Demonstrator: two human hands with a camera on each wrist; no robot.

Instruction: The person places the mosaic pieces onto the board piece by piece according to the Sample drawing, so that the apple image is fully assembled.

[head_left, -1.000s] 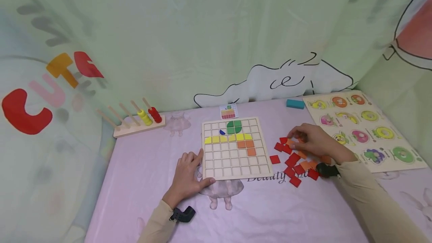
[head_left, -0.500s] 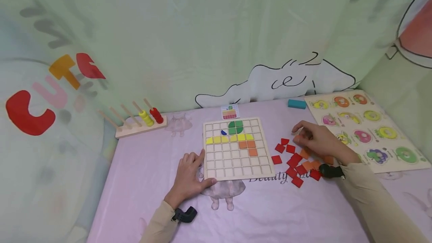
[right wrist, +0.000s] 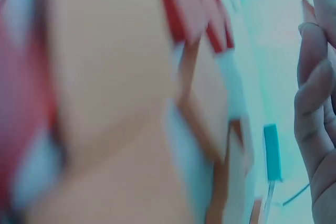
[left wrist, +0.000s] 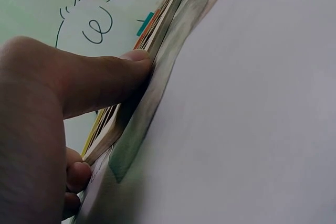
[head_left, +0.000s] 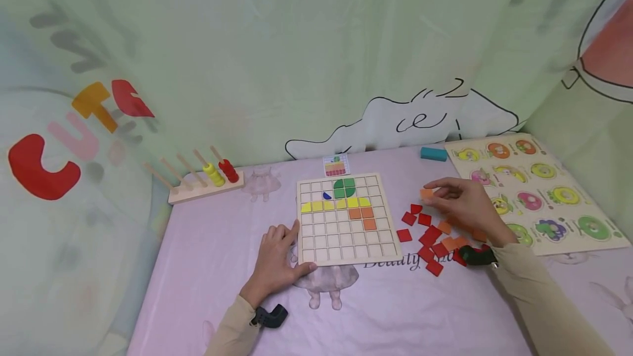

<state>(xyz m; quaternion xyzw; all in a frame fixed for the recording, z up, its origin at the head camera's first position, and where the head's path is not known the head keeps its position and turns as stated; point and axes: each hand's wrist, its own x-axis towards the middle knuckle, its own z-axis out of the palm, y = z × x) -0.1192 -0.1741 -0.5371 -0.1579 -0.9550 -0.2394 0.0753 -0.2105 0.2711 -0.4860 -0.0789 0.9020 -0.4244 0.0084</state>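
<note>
A square wooden grid board (head_left: 331, 242) lies on the pink cloth, with green, blue, yellow and orange tiles in some cells. My left hand (head_left: 274, 254) holds its near left corner, thumb along the near edge and fingers at the left side; the left wrist view shows the thumb (left wrist: 113, 77) against the board's edge. To the right, my right hand (head_left: 465, 205) pinches a square orange tile (head_left: 426, 193) between thumb and fingertips, raised off the cloth. Below that hand lie loose red tiles (head_left: 432, 233) and orange tiles (head_left: 449, 244), some partly hidden by the hand and wrist.
A small pattern card (head_left: 336, 165) lies behind the board. A wooden peg stand (head_left: 205, 185) with yellow and red beads is at the back left. At the right are a teal block (head_left: 433, 154) and a fruit puzzle board (head_left: 536, 224).
My right hand has picked an orange tile out of the loose pile and lifted it slightly up and to the left. The left hand stays at the board's corner.
</note>
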